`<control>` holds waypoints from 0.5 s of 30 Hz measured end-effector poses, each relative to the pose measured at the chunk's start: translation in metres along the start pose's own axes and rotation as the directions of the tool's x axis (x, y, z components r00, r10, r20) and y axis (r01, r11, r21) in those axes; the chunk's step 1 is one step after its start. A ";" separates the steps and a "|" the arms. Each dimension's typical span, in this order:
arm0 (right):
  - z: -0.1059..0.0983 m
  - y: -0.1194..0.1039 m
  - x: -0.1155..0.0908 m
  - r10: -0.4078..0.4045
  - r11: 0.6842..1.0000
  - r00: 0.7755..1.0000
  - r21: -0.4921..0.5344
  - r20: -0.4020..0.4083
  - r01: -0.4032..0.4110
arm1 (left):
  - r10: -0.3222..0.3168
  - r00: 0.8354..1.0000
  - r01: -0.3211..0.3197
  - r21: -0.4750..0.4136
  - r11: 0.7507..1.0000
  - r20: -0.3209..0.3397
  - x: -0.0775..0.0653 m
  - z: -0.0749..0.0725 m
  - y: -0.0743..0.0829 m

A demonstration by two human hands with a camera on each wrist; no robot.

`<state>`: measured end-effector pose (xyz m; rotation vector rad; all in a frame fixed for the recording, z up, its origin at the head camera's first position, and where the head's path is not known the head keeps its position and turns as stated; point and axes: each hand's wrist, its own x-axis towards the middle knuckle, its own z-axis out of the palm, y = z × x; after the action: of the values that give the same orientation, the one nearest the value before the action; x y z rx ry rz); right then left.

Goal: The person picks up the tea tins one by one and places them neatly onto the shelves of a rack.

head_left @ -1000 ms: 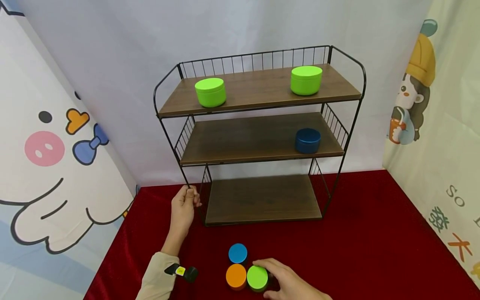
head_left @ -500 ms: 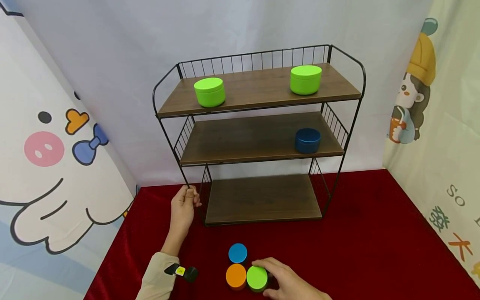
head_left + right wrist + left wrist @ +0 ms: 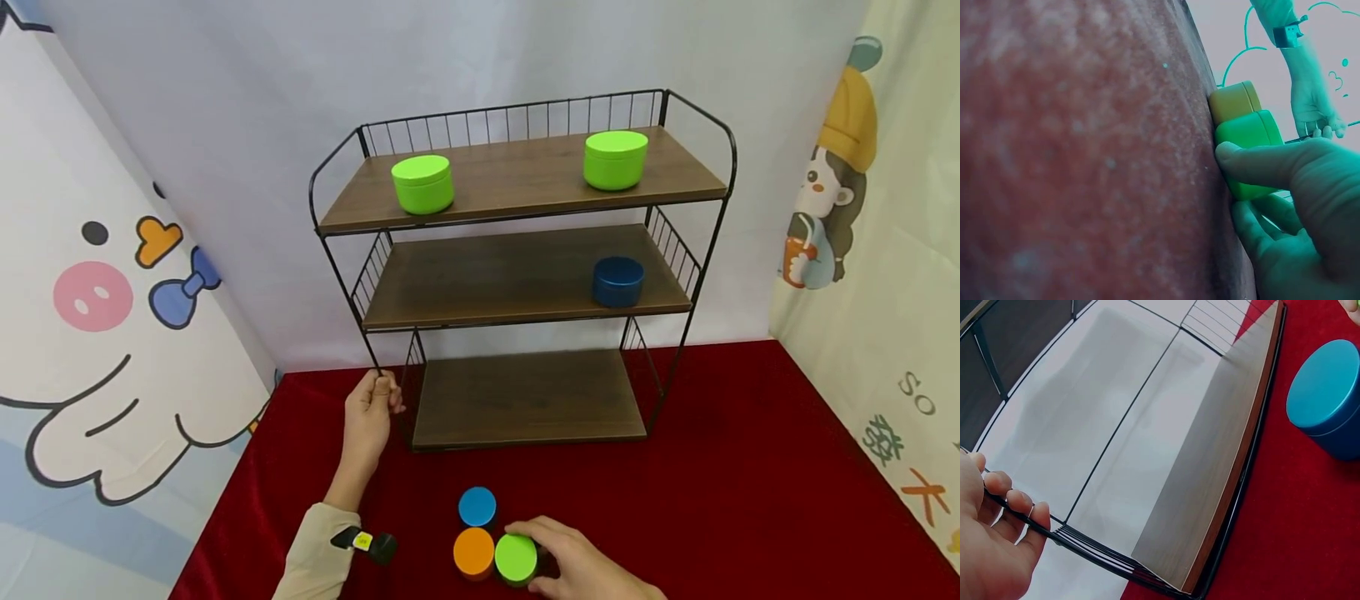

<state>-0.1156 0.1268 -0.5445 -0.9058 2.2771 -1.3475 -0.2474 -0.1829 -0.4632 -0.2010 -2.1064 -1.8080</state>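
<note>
My left hand (image 3: 369,412) grips the black wire frame at the lower left of a three-tier shelf rack (image 3: 517,275); the left wrist view shows its fingers (image 3: 1019,501) curled round the bar. At the front of the table, my right hand (image 3: 573,560) holds a small round green tin (image 3: 516,558) between thumb and fingers. In the right wrist view, the thumb (image 3: 1254,164) lies across one side of that tin, with fingers on the other. An orange tin (image 3: 473,553) stands right beside the green one. Just behind them is a blue tin (image 3: 477,507).
Two green tins, one on the left (image 3: 423,185) and one on the right (image 3: 615,160), stand on the top shelf. A dark blue tin (image 3: 618,282) sits at the right of the middle shelf. Red cloth (image 3: 750,467) covers the table; printed curtains (image 3: 862,350) hang around it.
</note>
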 end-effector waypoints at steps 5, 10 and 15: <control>-0.001 -0.001 0.002 0.001 1.000 1.000 -0.020 -0.012 -0.002 | -0.008 1.000 0.008 -0.007 1.000 -0.002 0.001 0.000 0.000; -0.002 -0.002 0.003 0.008 1.000 1.000 -0.021 -0.026 -0.009 | -0.013 1.000 0.013 -0.005 1.000 -0.002 0.000 -0.001 0.001; -0.004 -0.003 0.004 0.016 1.000 0.999 -0.014 -0.035 -0.017 | -0.017 1.000 0.017 0.000 1.000 -0.005 0.001 0.000 0.000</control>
<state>-0.1197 0.1256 -0.5402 -0.8725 2.3182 -1.3520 -0.2480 -0.1833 -0.4625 -0.1789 -2.1108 -1.8169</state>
